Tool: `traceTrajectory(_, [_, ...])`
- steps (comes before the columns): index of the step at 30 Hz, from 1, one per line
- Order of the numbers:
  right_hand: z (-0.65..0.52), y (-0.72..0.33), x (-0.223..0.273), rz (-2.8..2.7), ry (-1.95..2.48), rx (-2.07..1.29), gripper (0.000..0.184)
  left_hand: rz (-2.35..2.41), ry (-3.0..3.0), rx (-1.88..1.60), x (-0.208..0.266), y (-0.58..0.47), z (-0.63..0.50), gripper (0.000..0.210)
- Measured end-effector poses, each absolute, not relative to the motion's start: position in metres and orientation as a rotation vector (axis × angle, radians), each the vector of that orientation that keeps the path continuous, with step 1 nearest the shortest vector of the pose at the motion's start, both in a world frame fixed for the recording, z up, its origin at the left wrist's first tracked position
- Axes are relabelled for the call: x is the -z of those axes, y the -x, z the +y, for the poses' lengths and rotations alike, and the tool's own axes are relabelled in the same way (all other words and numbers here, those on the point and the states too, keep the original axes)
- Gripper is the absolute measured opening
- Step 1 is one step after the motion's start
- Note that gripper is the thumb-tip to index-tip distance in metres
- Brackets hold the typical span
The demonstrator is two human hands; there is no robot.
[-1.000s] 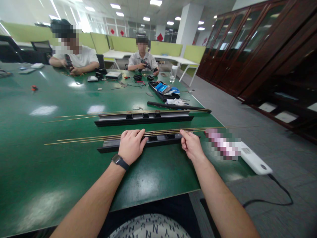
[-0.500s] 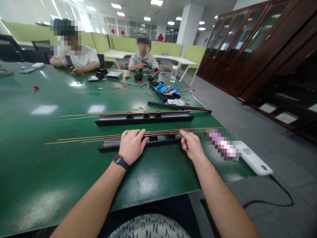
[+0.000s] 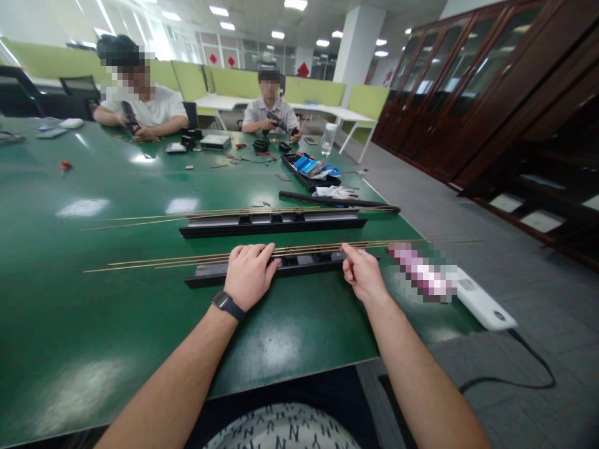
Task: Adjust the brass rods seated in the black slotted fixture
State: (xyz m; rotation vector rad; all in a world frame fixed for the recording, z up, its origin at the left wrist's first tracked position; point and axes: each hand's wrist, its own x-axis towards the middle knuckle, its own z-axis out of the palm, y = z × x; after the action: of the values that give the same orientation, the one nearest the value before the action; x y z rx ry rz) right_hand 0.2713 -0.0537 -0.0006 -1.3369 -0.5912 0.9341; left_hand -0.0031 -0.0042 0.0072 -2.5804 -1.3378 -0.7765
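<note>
My left hand (image 3: 250,274), with a dark watch at the wrist, lies over the nearer black rail (image 3: 206,275), its fingers on the far side and its thumb on the near side. Several thin gold-coloured rods (image 3: 154,262) run lengthwise along the rail, pass under this hand and stick out past both ends. My right hand (image 3: 362,272) is at the rail's right end, its index fingertip against the rods and the other fingers curled in. What lies under that fingertip is hidden. Beyond them a second black rail (image 3: 271,227) carries similar gold rods.
A black tube (image 3: 337,201), white gloves (image 3: 334,192) and a black tray (image 3: 309,181) of blue packets lie farther back. A white power bank-like box (image 3: 484,302) with a cable sits at the right edge. Two people (image 3: 140,100) sit across the green table (image 3: 154,337), holding dark tools.
Both my hands stay in nearly the same place on the rail and rods. The person at far left has shifted their head and the dark tool slightly.
</note>
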Motion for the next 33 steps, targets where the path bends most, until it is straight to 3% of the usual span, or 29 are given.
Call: traceTrajectory(33, [-0.0537,-0.271,0.0017,-0.596,1.357,-0.931,0.042,-1.342,2.578,0.773,-0.0064,0.0029,-0.0037,0.037])
